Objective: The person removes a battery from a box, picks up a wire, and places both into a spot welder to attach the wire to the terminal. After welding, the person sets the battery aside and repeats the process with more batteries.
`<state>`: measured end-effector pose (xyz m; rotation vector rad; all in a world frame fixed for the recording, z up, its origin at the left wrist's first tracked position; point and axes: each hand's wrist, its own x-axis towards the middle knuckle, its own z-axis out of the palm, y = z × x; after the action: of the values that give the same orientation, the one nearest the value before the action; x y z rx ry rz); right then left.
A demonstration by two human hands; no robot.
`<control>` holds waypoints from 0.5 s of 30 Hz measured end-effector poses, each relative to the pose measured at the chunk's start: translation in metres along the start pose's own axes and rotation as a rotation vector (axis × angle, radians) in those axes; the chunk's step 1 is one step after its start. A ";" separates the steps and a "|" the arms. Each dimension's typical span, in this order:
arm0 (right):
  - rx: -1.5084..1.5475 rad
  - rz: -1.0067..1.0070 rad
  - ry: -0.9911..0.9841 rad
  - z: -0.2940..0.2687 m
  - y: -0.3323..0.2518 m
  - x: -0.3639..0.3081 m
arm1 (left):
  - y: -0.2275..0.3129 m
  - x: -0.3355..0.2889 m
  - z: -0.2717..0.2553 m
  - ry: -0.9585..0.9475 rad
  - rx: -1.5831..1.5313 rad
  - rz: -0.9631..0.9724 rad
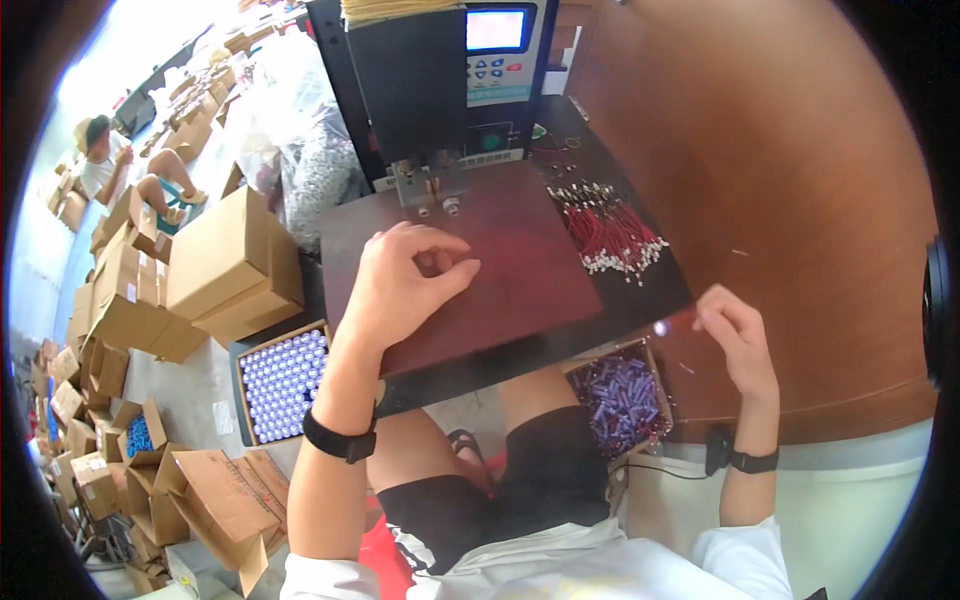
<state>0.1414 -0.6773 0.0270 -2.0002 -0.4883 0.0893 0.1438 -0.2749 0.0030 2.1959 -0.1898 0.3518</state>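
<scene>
Apparently mid-transfer: right hand seems to pinch a blurred purplish piece, bright at one end, off the near right corner of the worktop, above purple cylinders. Left grip over brown mat: left hand loosely spread, nothing evident in it. Next move, judged: keep the pinch steady. Machine panel print: too small to read reliably.
</scene>
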 end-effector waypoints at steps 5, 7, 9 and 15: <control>-0.511 0.310 -0.098 -0.024 0.061 -0.045 | -0.002 0.001 0.004 -0.001 -0.024 -0.009; -0.636 0.254 -0.083 -0.026 0.091 -0.046 | 0.002 0.001 0.004 0.012 -0.028 -0.017; -0.423 0.277 0.143 -0.015 0.110 -0.029 | 0.001 0.000 0.004 0.018 -0.038 -0.019; -0.367 0.107 0.339 0.043 0.136 0.058 | -0.006 -0.005 0.003 0.074 -0.155 -0.067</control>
<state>0.2237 -0.6716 -0.1033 -2.3398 -0.1866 -0.2897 0.1408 -0.2741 -0.0052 2.0278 -0.0997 0.3680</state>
